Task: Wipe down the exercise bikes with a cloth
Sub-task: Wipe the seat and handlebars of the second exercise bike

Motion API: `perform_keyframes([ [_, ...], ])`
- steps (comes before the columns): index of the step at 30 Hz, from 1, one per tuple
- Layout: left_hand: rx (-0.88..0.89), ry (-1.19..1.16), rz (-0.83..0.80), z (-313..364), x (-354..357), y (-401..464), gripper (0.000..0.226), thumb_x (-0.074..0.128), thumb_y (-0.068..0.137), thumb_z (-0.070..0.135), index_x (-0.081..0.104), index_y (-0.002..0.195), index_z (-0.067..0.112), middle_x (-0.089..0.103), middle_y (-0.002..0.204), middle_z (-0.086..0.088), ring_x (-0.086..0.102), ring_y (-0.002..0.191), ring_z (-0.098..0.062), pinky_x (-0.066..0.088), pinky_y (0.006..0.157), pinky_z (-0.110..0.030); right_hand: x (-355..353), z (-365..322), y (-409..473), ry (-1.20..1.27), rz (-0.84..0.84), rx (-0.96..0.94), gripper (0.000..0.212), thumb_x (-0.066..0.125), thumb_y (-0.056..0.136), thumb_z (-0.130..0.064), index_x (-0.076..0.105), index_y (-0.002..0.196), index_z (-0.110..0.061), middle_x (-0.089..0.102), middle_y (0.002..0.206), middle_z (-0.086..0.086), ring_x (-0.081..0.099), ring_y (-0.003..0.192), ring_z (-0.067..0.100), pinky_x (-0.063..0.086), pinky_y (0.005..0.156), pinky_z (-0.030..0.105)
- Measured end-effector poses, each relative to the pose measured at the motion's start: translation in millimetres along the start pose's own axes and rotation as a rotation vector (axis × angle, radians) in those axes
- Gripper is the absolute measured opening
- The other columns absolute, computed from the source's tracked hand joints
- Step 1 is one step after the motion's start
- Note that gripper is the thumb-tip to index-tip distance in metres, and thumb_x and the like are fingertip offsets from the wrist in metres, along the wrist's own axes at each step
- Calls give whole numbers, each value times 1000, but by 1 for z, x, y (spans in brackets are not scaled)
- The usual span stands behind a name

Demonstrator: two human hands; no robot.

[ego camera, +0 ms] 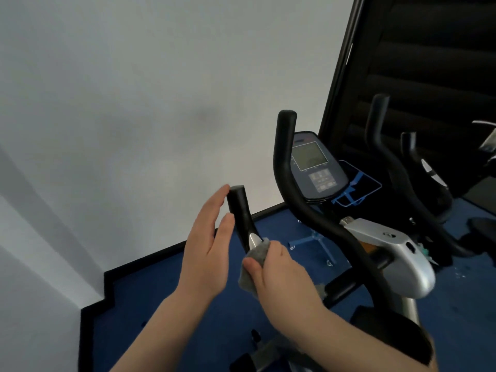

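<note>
On the handlebar [239, 210], right hand [281, 275] grips grey cloth [255, 264]; left hand [206, 245] released; console [314, 165] text unreadable.

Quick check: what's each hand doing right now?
Left hand: open, fingers straight beside the black handlebar grip, not wrapped round it.
Right hand: holds the grey cloth against the handlebar's lower part.
</note>
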State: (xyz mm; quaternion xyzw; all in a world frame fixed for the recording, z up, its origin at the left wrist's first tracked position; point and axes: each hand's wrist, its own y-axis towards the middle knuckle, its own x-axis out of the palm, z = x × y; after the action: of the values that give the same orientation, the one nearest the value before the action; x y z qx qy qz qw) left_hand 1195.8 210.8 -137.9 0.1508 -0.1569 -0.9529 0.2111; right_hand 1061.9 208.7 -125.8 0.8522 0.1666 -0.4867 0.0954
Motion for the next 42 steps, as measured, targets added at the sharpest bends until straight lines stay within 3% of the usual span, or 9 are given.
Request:
perform_keyframes([
  [4,-1,-41,-8,1,-5,8,40,35,94,36,50,131,38,51,132,29,41,127,9,32,99,-6,-6,-24,41,151,33,10,38,38,97,-47,45,111,-12,57,111,5,58,97,23,46,84,36],
  [7,-7,-57,-36,0,-12,11,39,34,95,38,52,129,40,54,129,28,45,125,5,36,99,-14,-4,-30,61,242,103,-24,36,42,96,-47,45,110,-14,59,107,3,61,91,22,50,81,40],
  [11,19,-86,-50,2,-17,7,38,35,95,34,46,129,47,52,131,31,44,125,7,37,101,-13,-4,-34,77,411,189,-145,26,45,95,-45,44,116,-30,59,113,-7,61,93,10,53,78,29],
  [17,-42,-53,59,0,-21,-5,40,35,93,44,44,131,45,49,131,32,40,125,12,30,95,0,-17,-39,102,174,303,-418,27,42,99,-36,57,97,-13,63,87,-1,61,75,18,50,68,36],
  [21,-43,-15,51,5,-19,-11,42,33,92,46,43,132,44,47,132,33,38,125,14,28,94,2,-9,-37,95,344,369,-262,34,33,100,-40,55,99,-14,59,72,-5,62,71,23,48,64,36],
  [24,-14,-5,36,13,-12,-12,43,32,93,44,41,135,40,43,137,30,34,128,14,27,101,-2,0,-22,80,182,288,-118,42,26,100,-42,54,110,-13,59,76,5,60,69,29,43,59,37],
  [30,9,6,0,17,7,-11,47,32,95,38,37,141,34,32,149,23,24,134,15,21,110,-15,7,2,40,86,107,-41,45,26,97,-53,49,90,-16,64,85,7,60,79,27,34,62,32],
  [36,31,101,-10,10,33,-32,54,31,95,38,21,148,33,6,156,27,6,138,15,9,109,-6,0,14,14,-161,-33,-98,26,32,97,-40,36,93,-14,62,97,12,42,67,21,31,62,32],
  [42,-31,133,8,6,53,-55,57,30,94,44,21,148,32,3,156,26,4,140,12,10,114,-21,-4,38,-6,-299,-179,-189,27,50,95,-28,40,109,-9,65,100,11,64,85,30,36,59,32],
])
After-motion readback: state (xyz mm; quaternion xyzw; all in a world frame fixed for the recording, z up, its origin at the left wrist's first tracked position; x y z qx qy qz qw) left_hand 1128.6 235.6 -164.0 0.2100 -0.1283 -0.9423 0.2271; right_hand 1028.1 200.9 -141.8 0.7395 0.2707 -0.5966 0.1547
